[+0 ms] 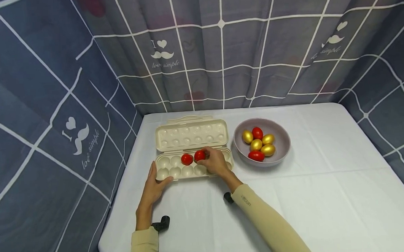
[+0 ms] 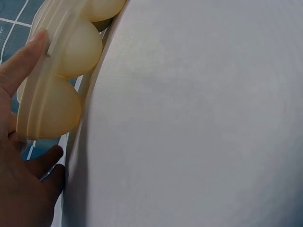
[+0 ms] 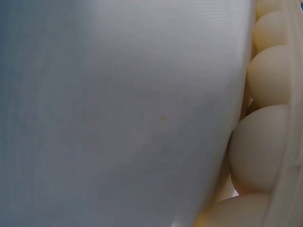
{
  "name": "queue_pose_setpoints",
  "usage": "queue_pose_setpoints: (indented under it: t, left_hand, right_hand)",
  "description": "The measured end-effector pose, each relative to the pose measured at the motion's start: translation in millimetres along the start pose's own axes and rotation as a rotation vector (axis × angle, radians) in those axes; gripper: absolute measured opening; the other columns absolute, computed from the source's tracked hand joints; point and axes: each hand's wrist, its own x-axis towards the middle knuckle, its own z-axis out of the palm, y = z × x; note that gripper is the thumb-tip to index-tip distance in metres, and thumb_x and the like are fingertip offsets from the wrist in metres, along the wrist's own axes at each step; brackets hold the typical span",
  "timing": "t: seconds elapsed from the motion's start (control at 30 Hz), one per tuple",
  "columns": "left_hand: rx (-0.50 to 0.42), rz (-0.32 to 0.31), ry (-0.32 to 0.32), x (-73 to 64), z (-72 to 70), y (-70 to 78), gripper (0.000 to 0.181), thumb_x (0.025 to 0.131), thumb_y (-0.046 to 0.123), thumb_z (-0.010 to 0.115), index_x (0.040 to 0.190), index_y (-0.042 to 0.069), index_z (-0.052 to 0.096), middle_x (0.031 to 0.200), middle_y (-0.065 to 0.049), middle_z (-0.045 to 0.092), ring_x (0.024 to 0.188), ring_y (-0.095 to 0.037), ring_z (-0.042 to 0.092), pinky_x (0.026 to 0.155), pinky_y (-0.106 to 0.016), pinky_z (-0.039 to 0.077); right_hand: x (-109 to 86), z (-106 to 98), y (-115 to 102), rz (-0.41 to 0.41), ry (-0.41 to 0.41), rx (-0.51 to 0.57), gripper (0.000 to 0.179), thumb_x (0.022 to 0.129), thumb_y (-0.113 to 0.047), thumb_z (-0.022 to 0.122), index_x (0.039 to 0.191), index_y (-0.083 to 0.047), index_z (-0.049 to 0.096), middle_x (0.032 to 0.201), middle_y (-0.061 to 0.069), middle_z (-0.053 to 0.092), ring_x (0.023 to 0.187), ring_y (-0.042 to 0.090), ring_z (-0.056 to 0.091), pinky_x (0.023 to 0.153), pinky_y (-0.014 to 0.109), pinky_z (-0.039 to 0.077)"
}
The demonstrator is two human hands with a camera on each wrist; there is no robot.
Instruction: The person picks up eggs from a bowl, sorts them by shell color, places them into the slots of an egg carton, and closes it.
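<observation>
A cream plastic egg carton (image 1: 187, 172) lies with its lid (image 1: 191, 135) folded back, away from me. My left hand (image 1: 153, 187) holds the carton's left end, thumb at the front edge and fingers along the side. In the left wrist view, that thumb (image 2: 26, 59) presses the carton's rim (image 2: 35, 111). One red egg (image 1: 187, 159) sits in the carton's back row. Just right of it, my right hand (image 1: 215, 161) pinches another red egg (image 1: 199, 156) at the back row; whether it rests in its cup cannot be told. The right wrist view shows carton cups (image 3: 260, 146), but no hand.
Right of the carton stands a mauve bowl (image 1: 282, 146) with several gold eggs (image 1: 256, 144) and two red eggs (image 1: 256, 156). A white cloth (image 1: 329, 195) covers the table. Dark grid-patterned curtains (image 1: 201, 53) hang behind it and at both sides.
</observation>
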Motion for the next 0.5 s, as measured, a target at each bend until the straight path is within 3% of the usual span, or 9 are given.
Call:
queue_pose_setpoints:
  t: [0.23,0.5]
  left_hand:
    - [-0.009,-0.006,0.01,0.1,-1.1,0.1,0.111,0.086,0.035,0.077,0.158,0.005,-0.003,0.164,-0.017,-0.002,0.149,-0.032,-0.002,0.118,-0.051,0.005]
    - [-0.01,0.006,0.021,0.7,1.2,0.0,0.11,0.086,0.033,0.078,0.157,0.002,-0.001,0.163,-0.018,-0.001,0.149,-0.032,-0.001,0.119,-0.05,0.005]
  right_hand:
    - [2.7,4.1,0.2,-0.038,-0.024,-0.066,0.037,0.076,-0.014,0.086,0.109,-0.008,0.07,0.092,0.003,0.071,0.079,0.016,0.06,0.074,0.032,0.047]
    - [-0.6,6.2,2.4,-0.142,0.016,-0.138,0.032,0.077,-0.01,0.085,0.106,-0.004,0.072,0.097,0.007,0.072,0.084,0.02,0.063,0.077,0.036,0.05]
